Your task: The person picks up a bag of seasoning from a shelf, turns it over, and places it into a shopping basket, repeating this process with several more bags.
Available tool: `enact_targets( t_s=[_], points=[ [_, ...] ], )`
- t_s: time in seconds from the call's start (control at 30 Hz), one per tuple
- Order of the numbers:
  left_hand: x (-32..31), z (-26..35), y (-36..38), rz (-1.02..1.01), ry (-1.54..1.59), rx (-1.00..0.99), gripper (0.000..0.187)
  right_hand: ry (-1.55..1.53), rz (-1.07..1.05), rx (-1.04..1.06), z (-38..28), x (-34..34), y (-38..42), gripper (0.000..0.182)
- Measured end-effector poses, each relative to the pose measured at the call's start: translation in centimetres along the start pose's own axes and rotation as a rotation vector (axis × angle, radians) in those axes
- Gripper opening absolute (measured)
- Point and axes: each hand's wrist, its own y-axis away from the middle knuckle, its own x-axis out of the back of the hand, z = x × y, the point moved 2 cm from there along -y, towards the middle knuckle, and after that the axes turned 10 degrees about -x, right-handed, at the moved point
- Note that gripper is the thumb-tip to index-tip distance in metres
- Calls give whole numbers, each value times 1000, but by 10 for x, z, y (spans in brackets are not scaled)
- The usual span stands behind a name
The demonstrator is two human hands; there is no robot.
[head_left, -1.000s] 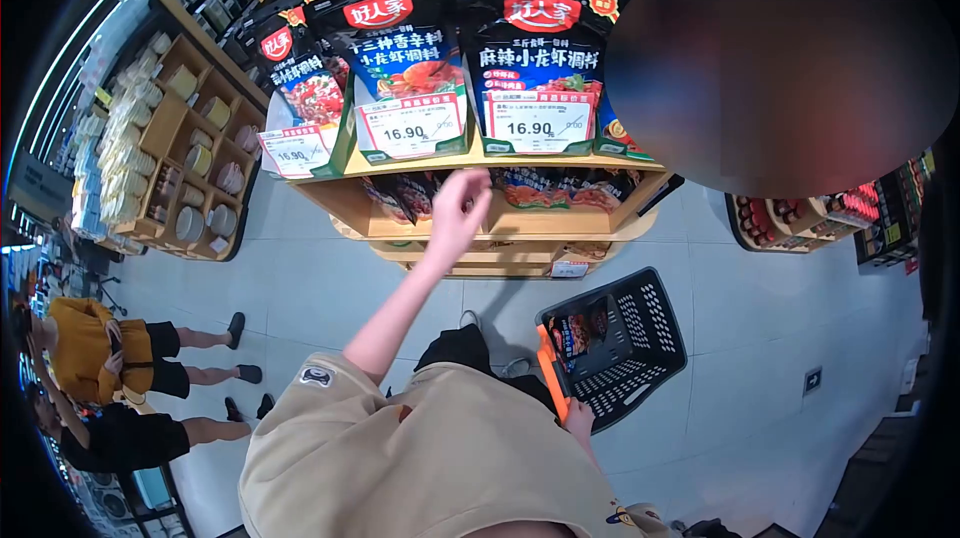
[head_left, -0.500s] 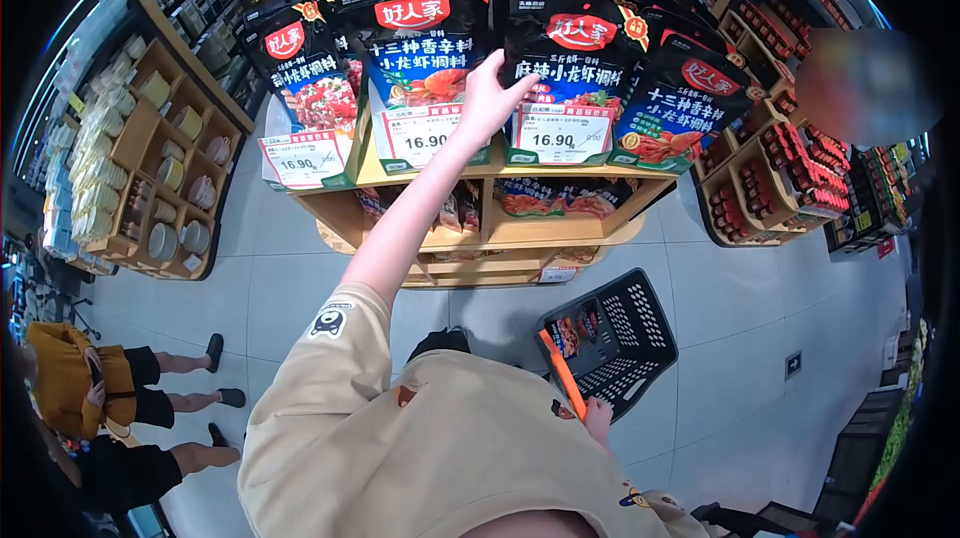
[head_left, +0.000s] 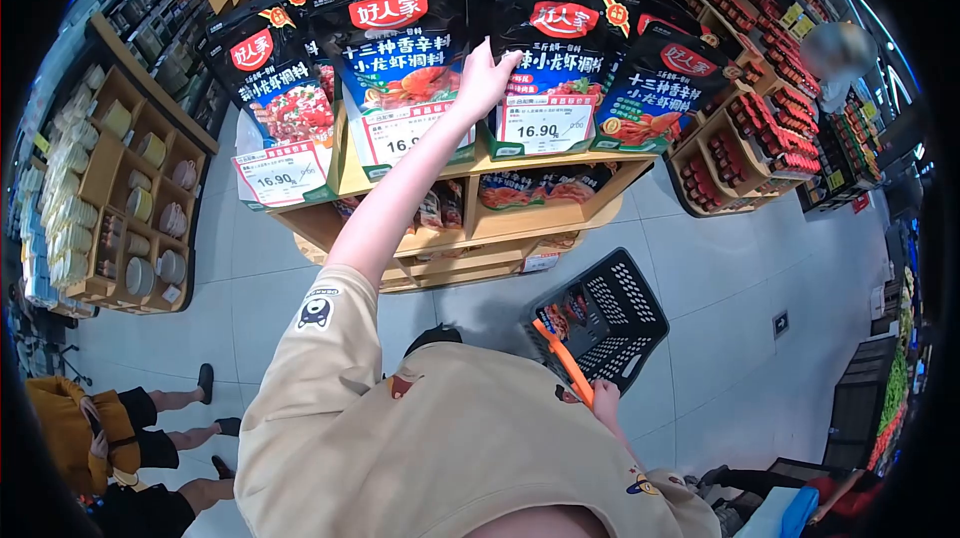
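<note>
My left hand (head_left: 488, 76) reaches up to the display. It is closed on the left edge of a black crayfish seasoning pouch (head_left: 552, 43), with the thumb across the front and the other fingers partly hidden at the side. A 16.90 price card (head_left: 545, 125) stands against the lower front of that pouch. To its left is another seasoning pouch (head_left: 400, 58) with a blue middle, partly covered by my forearm. Down at my right side, my right hand (head_left: 605, 399) is wrapped round the orange handle (head_left: 567, 363) of a black shopping basket (head_left: 640, 313). A seasoning pouch (head_left: 562, 318) lies in the basket.
More pouches stand at the display's left end (head_left: 268, 78) and right end (head_left: 662, 88). Wooden shelves with bowls (head_left: 140, 208) are at left, and shelves of red-lidded jars (head_left: 770, 138) at right. People (head_left: 130, 438) stand at lower left; another person (head_left: 845, 68) is at upper right.
My left hand has moved farther onto the pouch's left edge, and its thumb and fingers are closer together. The view has shifted slightly. My right hand still holds the basket handle.
</note>
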Motion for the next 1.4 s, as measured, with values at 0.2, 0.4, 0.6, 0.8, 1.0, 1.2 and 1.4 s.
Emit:
enact_targets(
  t_s=[0.2,0.4,0.6,0.8,1.0,1.2,1.4],
  points=[
    [3,23,-11,245,36,-65,20,4,32,7,1,0,2,27],
    [20,50,-28,364,-25,-252,19,-65,-14,-91,20,-5,-10,28],
    [35,113,-13,420,66,-533,15,-58,-61,-153,31,-5,-17,27],
    [63,134,15,193,168,-329,18,-177,-49,150,8,-1,-55,16],
    [30,112,82,15,697,231,19,-495,-383,328,-162,10,-23,32],
    [17,108,134,25,740,503,27,-903,-1047,400,-237,-29,14,104],
    [22,100,156,50,785,626,26,-1134,-1129,215,-231,-61,13,75]
  ],
)
